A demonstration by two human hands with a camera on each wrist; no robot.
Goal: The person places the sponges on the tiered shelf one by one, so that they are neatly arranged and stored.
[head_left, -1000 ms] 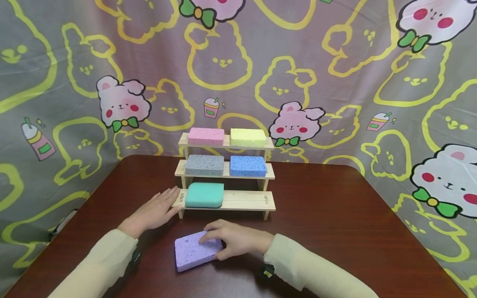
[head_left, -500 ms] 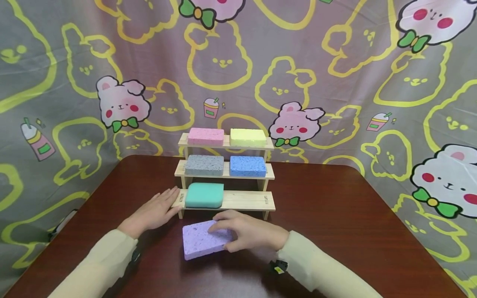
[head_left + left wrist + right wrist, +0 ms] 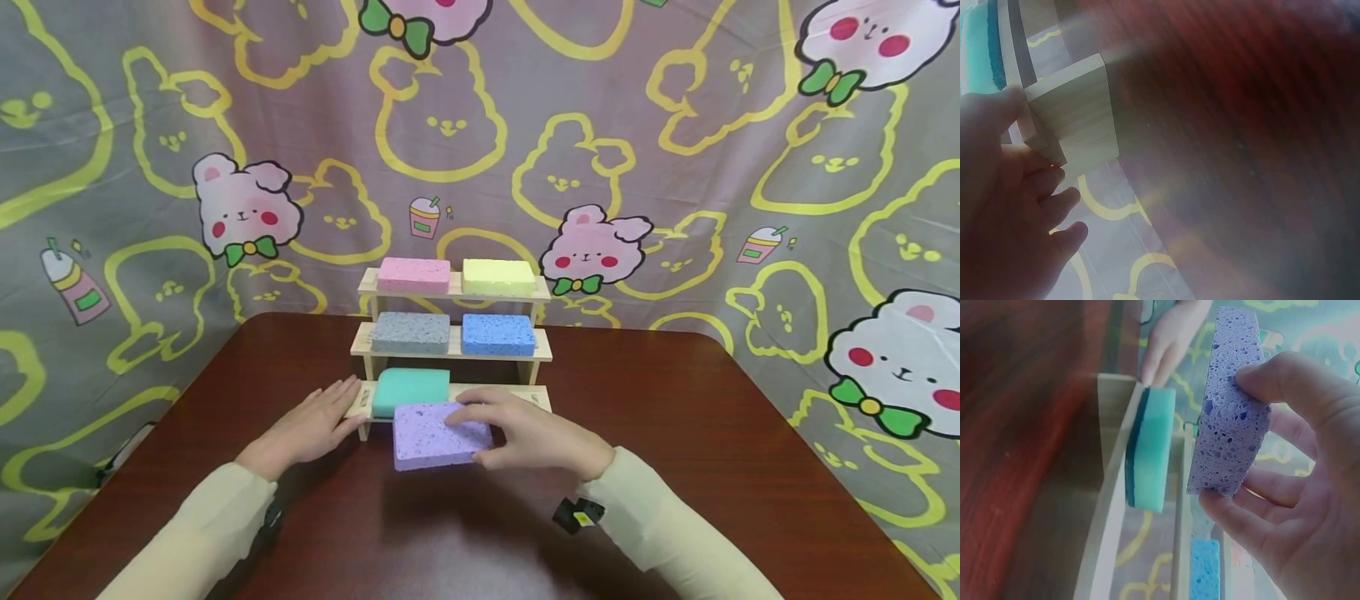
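Observation:
My right hand [image 3: 532, 437] grips a purple sponge [image 3: 431, 437] by its right end, thumb and fingers on opposite sides. The sponge is lifted off the table, just in front of the lowest tier of a three-tier wooden rack [image 3: 543, 343]. A teal sponge [image 3: 401, 387] with a darker underside [image 3: 1135, 456] sits at the left of that tier, partly hidden by the purple one. My left hand [image 3: 303, 429] holds the left end of the lowest tier. In the left wrist view, its thumb and index finger lie at either edge of the board end.
Grey [image 3: 411, 333] and blue [image 3: 498, 335] sponges lie on the middle tier. Pink [image 3: 414, 275] and yellow [image 3: 498, 277] ones occupy the top. The rack stands on a dark reddish table [image 3: 675, 442], before a patterned curtain [image 3: 465, 100].
My right hand has raised the purple sponge from the table and carried it forward and slightly right to the rack's front. The left hand stays in place.

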